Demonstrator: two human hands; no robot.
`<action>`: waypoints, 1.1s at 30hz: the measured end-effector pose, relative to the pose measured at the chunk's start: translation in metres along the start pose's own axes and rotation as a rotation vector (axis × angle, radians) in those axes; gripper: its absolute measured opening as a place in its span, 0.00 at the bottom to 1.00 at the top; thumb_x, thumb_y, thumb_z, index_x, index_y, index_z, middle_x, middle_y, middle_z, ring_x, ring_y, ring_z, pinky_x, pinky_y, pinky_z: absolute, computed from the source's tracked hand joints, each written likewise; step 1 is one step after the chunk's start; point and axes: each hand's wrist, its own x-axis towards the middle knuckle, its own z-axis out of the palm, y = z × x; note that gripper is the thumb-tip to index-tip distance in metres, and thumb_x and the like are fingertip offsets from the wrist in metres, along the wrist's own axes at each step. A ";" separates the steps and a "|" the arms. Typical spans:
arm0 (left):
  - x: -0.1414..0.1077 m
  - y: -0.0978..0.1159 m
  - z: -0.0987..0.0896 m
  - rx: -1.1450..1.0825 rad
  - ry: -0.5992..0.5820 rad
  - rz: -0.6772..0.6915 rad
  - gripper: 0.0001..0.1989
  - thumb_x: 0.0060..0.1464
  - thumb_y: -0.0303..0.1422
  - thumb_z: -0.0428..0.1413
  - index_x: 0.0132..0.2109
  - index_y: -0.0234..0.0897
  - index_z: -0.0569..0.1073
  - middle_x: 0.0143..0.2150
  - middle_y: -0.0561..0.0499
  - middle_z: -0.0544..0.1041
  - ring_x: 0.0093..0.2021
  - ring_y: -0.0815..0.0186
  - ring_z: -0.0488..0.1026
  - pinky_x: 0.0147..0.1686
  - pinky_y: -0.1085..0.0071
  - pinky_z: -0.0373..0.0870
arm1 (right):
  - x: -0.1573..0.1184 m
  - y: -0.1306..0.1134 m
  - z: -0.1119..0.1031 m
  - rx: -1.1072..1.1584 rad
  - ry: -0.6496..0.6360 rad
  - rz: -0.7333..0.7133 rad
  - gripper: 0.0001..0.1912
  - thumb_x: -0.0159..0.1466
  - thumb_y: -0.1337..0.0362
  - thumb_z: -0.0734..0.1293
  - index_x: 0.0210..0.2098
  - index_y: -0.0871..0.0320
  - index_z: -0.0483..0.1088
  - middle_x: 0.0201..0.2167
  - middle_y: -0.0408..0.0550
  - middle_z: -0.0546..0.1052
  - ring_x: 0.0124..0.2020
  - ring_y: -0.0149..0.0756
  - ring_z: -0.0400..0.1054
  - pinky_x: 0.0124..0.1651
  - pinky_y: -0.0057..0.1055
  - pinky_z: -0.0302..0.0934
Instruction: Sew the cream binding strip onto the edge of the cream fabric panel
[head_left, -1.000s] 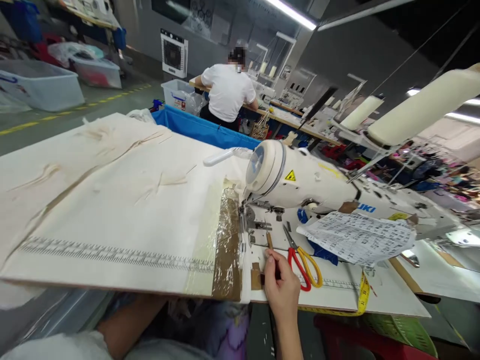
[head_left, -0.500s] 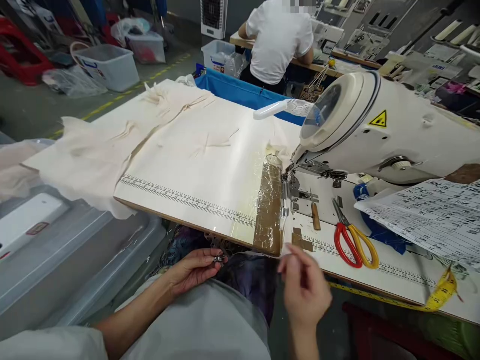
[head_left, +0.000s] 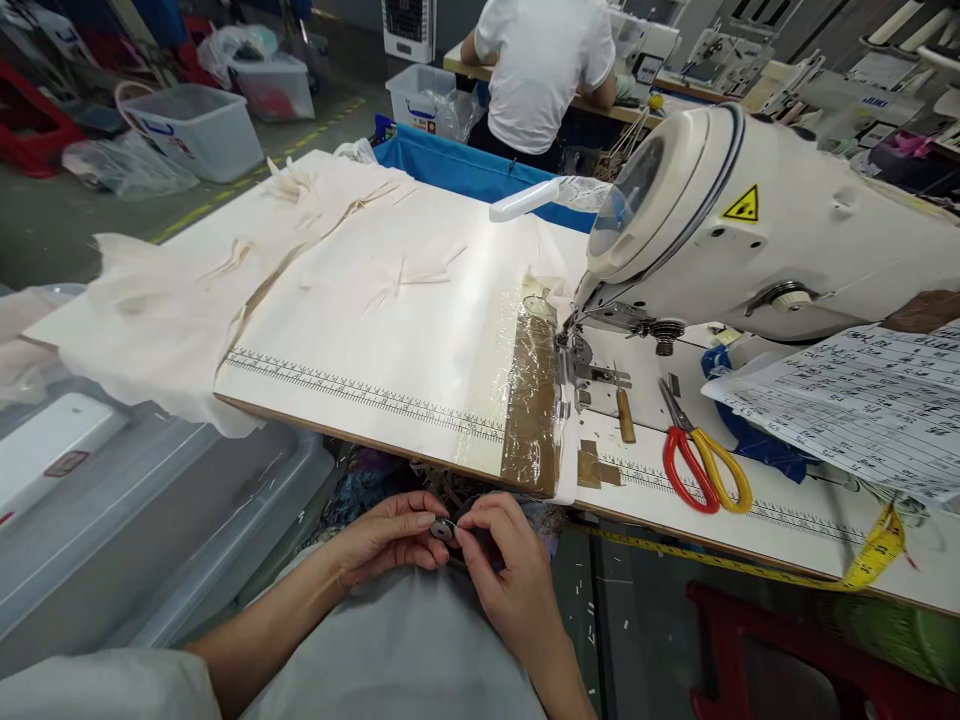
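A small round metal part (head_left: 442,530), resembling a bobbin case, sits between the fingertips of my left hand (head_left: 394,538), over my lap and below the table's front edge. My right hand (head_left: 504,560) is pinched at the right side of that part; whether it grips the part or a thread is too small to tell. Above and to the right, the sewing machine (head_left: 795,220) stands on the white table (head_left: 360,330). Brown tape (head_left: 531,400) covers the strip beside its needle area.
Red-and-yellow scissors (head_left: 697,460) and a wooden-handled awl (head_left: 625,412) lie right of the needle. Pale fabric (head_left: 157,310) drapes over the table's left end. A yellow tape measure (head_left: 874,550) hangs along the front edge. Beyond sits a person in white (head_left: 541,70).
My right hand has moved left and down from beside the table edge to meet the metal part at my left hand. The part now shows its round face. The view has shifted slightly.
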 end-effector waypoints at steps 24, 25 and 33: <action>0.001 0.005 -0.009 0.085 -0.107 0.008 0.16 0.48 0.38 0.69 0.37 0.32 0.73 0.30 0.46 0.80 0.24 0.68 0.76 0.25 0.77 0.73 | -0.001 0.000 0.003 -0.063 0.130 -0.022 0.08 0.70 0.68 0.58 0.35 0.55 0.66 0.29 0.43 0.72 0.28 0.31 0.67 0.29 0.26 0.60; 0.001 0.006 -0.009 0.093 -0.110 0.022 0.17 0.48 0.37 0.69 0.38 0.33 0.73 0.30 0.46 0.80 0.23 0.68 0.76 0.25 0.76 0.73 | -0.002 0.002 0.004 -0.063 0.114 -0.010 0.09 0.70 0.67 0.58 0.35 0.55 0.67 0.29 0.43 0.72 0.29 0.31 0.67 0.29 0.26 0.60; -0.008 0.010 -0.001 0.181 -0.259 -0.024 0.17 0.43 0.38 0.72 0.38 0.33 0.79 0.34 0.43 0.83 0.29 0.60 0.81 0.30 0.71 0.77 | -0.006 0.008 0.014 0.052 -0.044 0.053 0.09 0.69 0.66 0.59 0.33 0.56 0.69 0.28 0.43 0.74 0.28 0.31 0.71 0.31 0.24 0.63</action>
